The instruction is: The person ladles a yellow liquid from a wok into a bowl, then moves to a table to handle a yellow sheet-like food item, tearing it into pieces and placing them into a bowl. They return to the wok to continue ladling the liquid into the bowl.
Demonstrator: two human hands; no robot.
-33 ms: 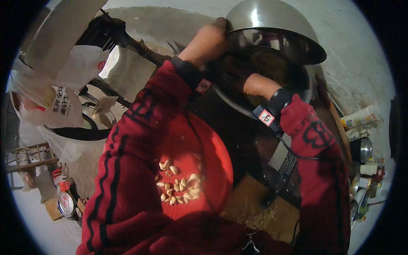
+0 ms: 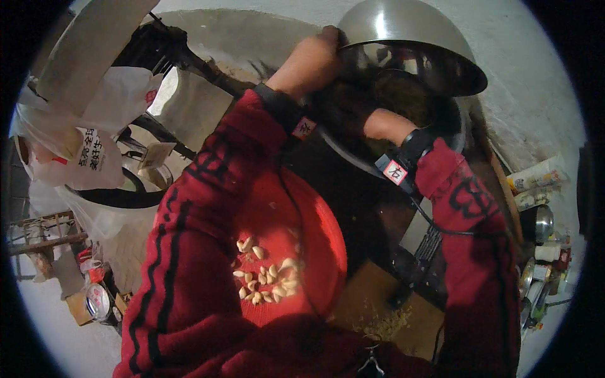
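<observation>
Steel lid [image 2: 409, 24] edges rightward, gripped by my left hand [image 2: 310, 63]; I'd steady it clear of my right hand [image 2: 386, 126], grip unclear.

White plastic bag [image 2: 104, 165] at left

The bare left hand [image 2: 312, 63] is at the upper middle of the frame, its fingers bent in a grip, their tips in shadow. The left arm [image 2: 170, 271], in a dark red sleeve with black stripes, slants up from the lower left. The right arm [image 2: 476, 252], sleeved alike, rises from the lower right and bends inward. The bare right hand [image 2: 384, 126], right of centre, points leftward, its fingers lost in darkness.
</observation>
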